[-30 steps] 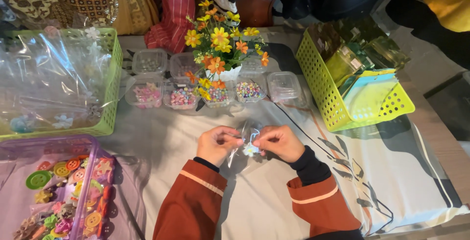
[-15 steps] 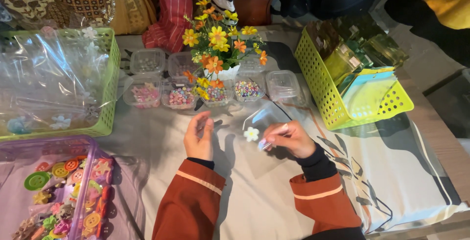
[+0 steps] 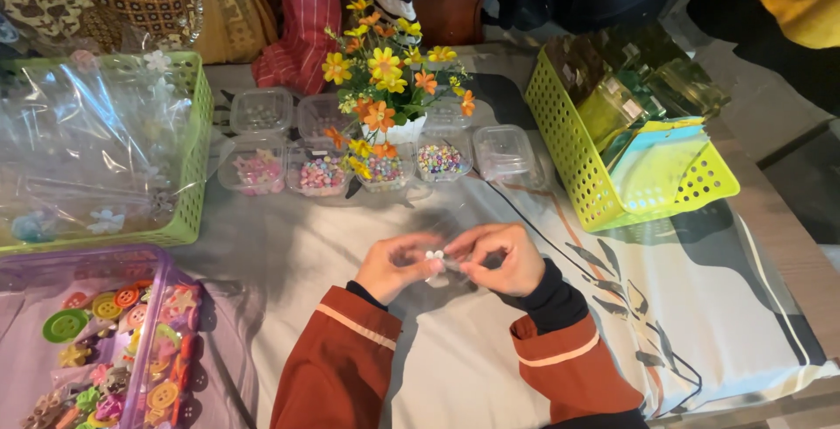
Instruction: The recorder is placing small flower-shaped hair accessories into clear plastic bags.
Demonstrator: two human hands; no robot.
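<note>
Since the earlier frame we brought both hands together again: left hand (image 3: 398, 265) and right hand (image 3: 496, 258) pinch a small white flower (image 3: 434, 256) above the surface (image 3: 350, 237).

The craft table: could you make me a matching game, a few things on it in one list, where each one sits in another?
Things:
1. flower pot
2. yellow basket
3. purple button tray
4. small white flower

Places:
A. near left corner
B. between both hands' fingertips
C. far middle, among the clear bead boxes
D. right side of the table

Pairs: 1-C, 2-D, 3-A, 4-B
</note>
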